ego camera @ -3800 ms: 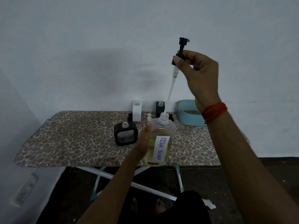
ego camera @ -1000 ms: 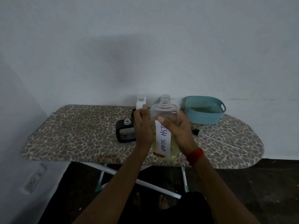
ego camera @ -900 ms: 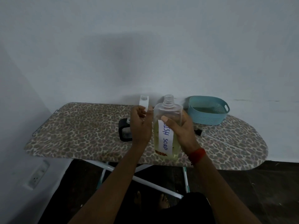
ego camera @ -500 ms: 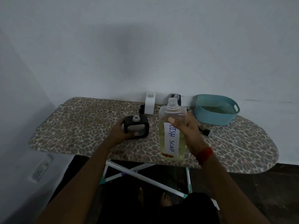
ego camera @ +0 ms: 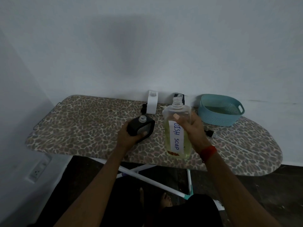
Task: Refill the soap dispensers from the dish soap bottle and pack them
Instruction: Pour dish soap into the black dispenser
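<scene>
- Yellow soap shows in the dish soap bottle [ego camera: 177, 128]; who holds it now?
- Only the right hand [ego camera: 193, 130]; its fingers wrap round the bottle and keep it upright over the ironing board [ego camera: 82, 125]; its mouth is open.
- Both hands were on it a moment ago; where is the other one?
- The left hand [ego camera: 131, 138] has let go and moved over; now it grips the black dispenser [ego camera: 141, 126] just beside the bottle; that one leans a bit and has no top on.
- And the pump that came out of the bottle?
- The pump [ego camera: 211, 134] lies on the board, to the right, near the blue basket [ego camera: 219, 118]; nothing blocks the bottle's mouth.
- So is pouring next?
- I think so; one hand has the soap, one has the thing to fill; no soap goes across yet; the hole is small, so the bottle must tip slowly.
- And the others?
- The white dispenser [ego camera: 152, 104] waits at the back by the wall; I see none in the basket; filling and packing are all still to do.
</scene>
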Action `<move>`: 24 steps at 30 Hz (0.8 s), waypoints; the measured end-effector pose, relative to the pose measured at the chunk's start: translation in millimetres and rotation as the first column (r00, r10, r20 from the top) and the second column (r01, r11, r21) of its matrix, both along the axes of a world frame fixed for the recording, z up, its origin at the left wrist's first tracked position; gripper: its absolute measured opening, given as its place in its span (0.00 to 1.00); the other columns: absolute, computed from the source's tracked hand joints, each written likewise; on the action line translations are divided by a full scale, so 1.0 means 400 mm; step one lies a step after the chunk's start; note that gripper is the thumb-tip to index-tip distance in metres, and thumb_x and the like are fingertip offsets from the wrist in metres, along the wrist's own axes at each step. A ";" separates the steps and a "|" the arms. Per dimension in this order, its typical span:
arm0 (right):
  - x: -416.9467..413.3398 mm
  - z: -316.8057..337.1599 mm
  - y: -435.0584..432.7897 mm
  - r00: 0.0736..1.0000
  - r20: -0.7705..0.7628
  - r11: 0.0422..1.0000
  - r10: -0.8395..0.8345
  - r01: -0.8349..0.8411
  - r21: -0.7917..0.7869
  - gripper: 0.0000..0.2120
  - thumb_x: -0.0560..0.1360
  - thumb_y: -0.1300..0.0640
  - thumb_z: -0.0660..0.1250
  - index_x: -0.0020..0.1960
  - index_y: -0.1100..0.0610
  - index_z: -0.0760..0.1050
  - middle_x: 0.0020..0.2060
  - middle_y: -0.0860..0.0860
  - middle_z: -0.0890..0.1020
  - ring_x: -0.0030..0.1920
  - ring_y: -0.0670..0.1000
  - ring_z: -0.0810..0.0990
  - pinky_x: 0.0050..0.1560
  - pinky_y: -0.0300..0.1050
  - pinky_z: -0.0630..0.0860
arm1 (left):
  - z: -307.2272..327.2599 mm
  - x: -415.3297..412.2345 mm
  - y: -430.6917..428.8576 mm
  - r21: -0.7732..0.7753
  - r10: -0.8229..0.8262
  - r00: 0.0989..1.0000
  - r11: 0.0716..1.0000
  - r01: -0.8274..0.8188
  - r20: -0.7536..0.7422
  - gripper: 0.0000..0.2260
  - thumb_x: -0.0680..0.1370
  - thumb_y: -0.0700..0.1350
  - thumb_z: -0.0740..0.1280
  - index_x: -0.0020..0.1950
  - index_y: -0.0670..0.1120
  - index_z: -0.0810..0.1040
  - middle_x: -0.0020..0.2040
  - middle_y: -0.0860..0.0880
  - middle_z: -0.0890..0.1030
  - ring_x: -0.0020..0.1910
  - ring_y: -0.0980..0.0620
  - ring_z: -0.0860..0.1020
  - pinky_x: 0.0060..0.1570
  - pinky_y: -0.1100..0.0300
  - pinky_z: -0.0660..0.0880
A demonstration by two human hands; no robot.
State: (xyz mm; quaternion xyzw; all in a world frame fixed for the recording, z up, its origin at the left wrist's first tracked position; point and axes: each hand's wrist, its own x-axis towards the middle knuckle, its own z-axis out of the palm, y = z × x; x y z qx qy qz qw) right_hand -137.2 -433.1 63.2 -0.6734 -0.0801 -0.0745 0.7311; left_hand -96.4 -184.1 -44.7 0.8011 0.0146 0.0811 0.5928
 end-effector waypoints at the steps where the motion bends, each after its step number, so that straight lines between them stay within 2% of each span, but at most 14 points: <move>1: 0.000 -0.001 -0.002 1.000 0.002 1.000 0.001 -0.001 -0.007 0.34 0.66 0.37 0.77 0.61 0.60 0.76 0.57 0.59 0.84 0.58 0.60 0.83 0.58 0.55 0.81 | 0.008 -0.003 -0.003 -0.013 -0.001 1.000 1.000 0.001 0.009 0.30 0.64 0.47 0.81 0.63 0.46 0.75 0.54 0.55 0.80 0.50 0.68 0.79 0.47 0.70 0.77; 4: 0.001 -0.008 -0.011 1.000 0.002 1.000 0.026 -0.026 -0.017 0.29 0.71 0.45 0.74 0.66 0.60 0.73 0.60 0.58 0.83 0.59 0.59 0.83 0.59 0.54 0.81 | 0.001 -0.012 0.008 -0.027 -0.010 1.000 1.000 0.010 0.028 0.23 0.68 0.41 0.80 0.60 0.49 0.77 0.52 0.57 0.81 0.48 0.68 0.80 0.45 0.69 0.77; 6: 0.002 -0.013 -0.018 1.000 -0.002 0.999 0.029 -0.029 -0.022 0.29 0.71 0.47 0.72 0.67 0.61 0.72 0.60 0.58 0.82 0.59 0.58 0.83 0.59 0.55 0.81 | -0.010 -0.024 0.022 -0.044 -0.018 0.999 0.999 0.019 0.029 0.22 0.68 0.45 0.79 0.60 0.47 0.79 0.54 0.53 0.83 0.51 0.61 0.82 0.48 0.64 0.79; 9: 0.000 -0.008 -0.022 1.000 0.011 0.999 0.026 -0.026 -0.021 0.29 0.71 0.48 0.73 0.66 0.62 0.71 0.60 0.59 0.82 0.59 0.58 0.83 0.60 0.57 0.80 | -0.030 -0.039 0.037 -0.099 -0.026 0.999 0.995 0.029 0.026 0.27 0.66 0.54 0.79 0.61 0.45 0.80 0.54 0.49 0.84 0.53 0.53 0.83 0.49 0.58 0.81; 11: 0.000 -0.001 -0.025 0.999 0.021 0.999 0.028 -0.027 -0.038 0.30 0.71 0.48 0.74 0.64 0.66 0.71 0.60 0.60 0.82 0.59 0.60 0.83 0.61 0.61 0.79 | -0.027 -0.047 0.036 -0.122 -0.020 0.999 0.992 0.025 0.041 0.25 0.66 0.57 0.78 0.59 0.47 0.81 0.52 0.50 0.84 0.51 0.55 0.83 0.47 0.59 0.81; 13: -0.002 0.012 -0.027 0.999 0.034 0.996 0.042 -0.039 -0.079 0.32 0.70 0.46 0.76 0.63 0.66 0.71 0.59 0.59 0.82 0.59 0.60 0.82 0.61 0.62 0.79 | -0.009 -0.047 0.032 -0.128 -0.010 0.999 0.992 0.016 0.043 0.18 0.70 0.52 0.77 0.57 0.48 0.80 0.50 0.53 0.84 0.48 0.59 0.83 0.48 0.57 0.82; 16: 0.000 0.042 -0.040 0.995 0.042 0.984 0.092 -0.084 -0.159 0.29 0.69 0.46 0.76 0.65 0.59 0.74 0.60 0.55 0.83 0.60 0.57 0.82 0.61 0.56 0.79 | 0.048 -0.038 0.025 -0.219 -0.062 0.998 0.974 0.065 0.019 0.10 0.76 0.40 0.71 0.56 0.51 0.80 0.48 0.57 0.84 0.50 0.59 0.82 0.52 0.57 0.81; 18: -0.001 0.068 -0.051 0.991 0.055 0.971 0.125 -0.111 -0.210 0.28 0.69 0.47 0.75 0.66 0.55 0.74 0.60 0.52 0.84 0.60 0.55 0.83 0.61 0.52 0.79 | 0.100 -0.041 0.022 -0.339 -0.130 0.991 0.932 0.131 0.023 0.10 0.78 0.40 0.68 0.58 0.50 0.80 0.51 0.54 0.85 0.53 0.52 0.83 0.52 0.57 0.80; 20: 0.002 0.096 -0.066 0.987 0.074 0.957 0.145 -0.121 -0.262 0.27 0.70 0.47 0.76 0.66 0.55 0.75 0.59 0.52 0.84 0.60 0.54 0.83 0.62 0.54 0.79 | 0.149 -0.052 0.020 -0.430 -0.202 0.979 0.881 0.199 0.038 0.12 0.77 0.43 0.68 0.61 0.47 0.79 0.55 0.50 0.84 0.55 0.49 0.82 0.54 0.54 0.79; 22: 0.003 0.126 -0.080 0.981 0.095 0.943 0.171 -0.135 -0.305 0.26 0.71 0.49 0.77 0.65 0.56 0.75 0.59 0.50 0.84 0.59 0.52 0.83 0.61 0.51 0.79 | 0.203 -0.069 0.017 -0.441 -0.269 0.962 0.859 0.260 0.044 0.15 0.74 0.45 0.70 0.60 0.47 0.79 0.55 0.48 0.84 0.55 0.46 0.83 0.53 0.53 0.80; 24: 0.001 0.157 -0.092 0.975 0.106 0.927 0.195 -0.148 -0.344 0.22 0.71 0.54 0.76 0.63 0.58 0.76 0.56 0.47 0.85 0.57 0.48 0.83 0.56 0.42 0.79 | 0.242 -0.081 0.020 -0.432 -0.320 0.944 0.843 0.321 0.077 0.15 0.72 0.45 0.72 0.58 0.46 0.80 0.54 0.46 0.85 0.54 0.45 0.83 0.52 0.54 0.80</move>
